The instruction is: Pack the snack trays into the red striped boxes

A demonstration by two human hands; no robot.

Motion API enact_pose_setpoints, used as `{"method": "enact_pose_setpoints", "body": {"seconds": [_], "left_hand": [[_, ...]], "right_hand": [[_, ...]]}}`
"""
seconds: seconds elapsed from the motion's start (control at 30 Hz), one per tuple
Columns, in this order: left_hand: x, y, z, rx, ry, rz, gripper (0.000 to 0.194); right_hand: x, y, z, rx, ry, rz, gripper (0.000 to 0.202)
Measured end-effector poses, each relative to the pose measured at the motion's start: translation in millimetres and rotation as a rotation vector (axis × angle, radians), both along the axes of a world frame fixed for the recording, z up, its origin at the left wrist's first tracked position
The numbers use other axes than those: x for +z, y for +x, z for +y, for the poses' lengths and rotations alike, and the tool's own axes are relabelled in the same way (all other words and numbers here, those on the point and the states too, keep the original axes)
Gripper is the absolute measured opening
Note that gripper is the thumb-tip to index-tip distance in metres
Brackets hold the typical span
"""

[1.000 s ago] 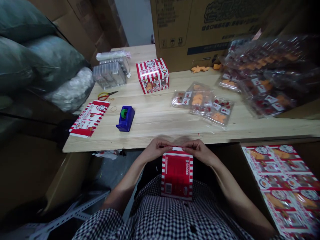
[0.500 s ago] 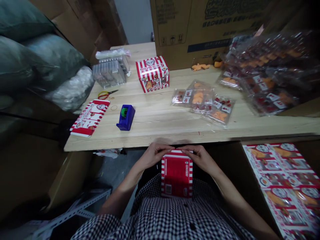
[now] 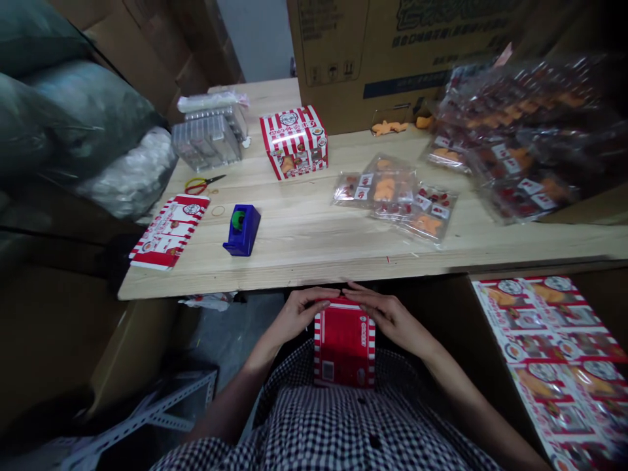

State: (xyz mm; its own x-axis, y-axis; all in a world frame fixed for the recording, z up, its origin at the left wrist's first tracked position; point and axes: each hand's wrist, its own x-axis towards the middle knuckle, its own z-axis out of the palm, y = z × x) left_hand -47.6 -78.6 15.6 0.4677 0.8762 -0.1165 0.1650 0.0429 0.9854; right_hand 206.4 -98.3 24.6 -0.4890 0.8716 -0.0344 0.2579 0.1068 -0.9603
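A red box with striped red-and-white side edges rests against my checked shirt, below the front edge of the table. My left hand is closed on its top left edge, thumb on the near face and fingers along the far top. On the top right edge, my right hand grips the same box with its thumb on the face and its fingers over the top. The fingertips of both hands nearly meet above the box. Its far side is hidden from me.
On the wooden table are a blue tape dispenser, scissors, a flat printed carton, a striped box, clear plastic cases and clear packs. Printed boxes fill a carton at right.
The fingers of my right hand have shifted over the box's top edge, and the top now looks more folded over. The whole view has moved slightly.
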Motion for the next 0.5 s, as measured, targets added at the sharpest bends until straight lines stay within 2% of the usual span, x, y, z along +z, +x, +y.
{"method": "enact_pose_setpoints", "body": {"seconds": [0.1,0.17,0.23,0.3,0.4,0.43,0.5], "left_hand": [[-1.7,10.1,-1.0,0.011,0.004,-0.022,0.025],[-2.2,12.4,1.0,0.012,0.042,-0.021,0.026],[-1.3,2.8,8.5,0.103,0.118,0.023,0.031],[2.5,-23.2,22.3,0.384,0.236,0.123,0.04],[10.7,-84.0,51.9,0.978,0.406,0.379,0.044],[12.4,-104.5,62.6,1.105,0.417,0.47,0.046],[12.9,-137.0,82.0,1.136,0.294,0.478,0.04]], "right_hand": [[-10.2,-3.6,11.1,-0.069,-0.086,0.05,0.026],[-18.6,-6.2,19.7,-0.093,-0.088,0.077,0.026],[-26.9,-7.6,25.6,-0.113,-0.07,0.089,0.028],[-33.7,-6.7,27.3,-0.152,-0.084,0.1,0.029],[-38.0,-4.4,25.0,-0.194,-0.129,0.111,0.031],[-37.9,-4.5,24.1,-0.198,-0.132,0.113,0.032],[-36.5,-6.5,23.1,-0.189,-0.121,0.113,0.032]]}}
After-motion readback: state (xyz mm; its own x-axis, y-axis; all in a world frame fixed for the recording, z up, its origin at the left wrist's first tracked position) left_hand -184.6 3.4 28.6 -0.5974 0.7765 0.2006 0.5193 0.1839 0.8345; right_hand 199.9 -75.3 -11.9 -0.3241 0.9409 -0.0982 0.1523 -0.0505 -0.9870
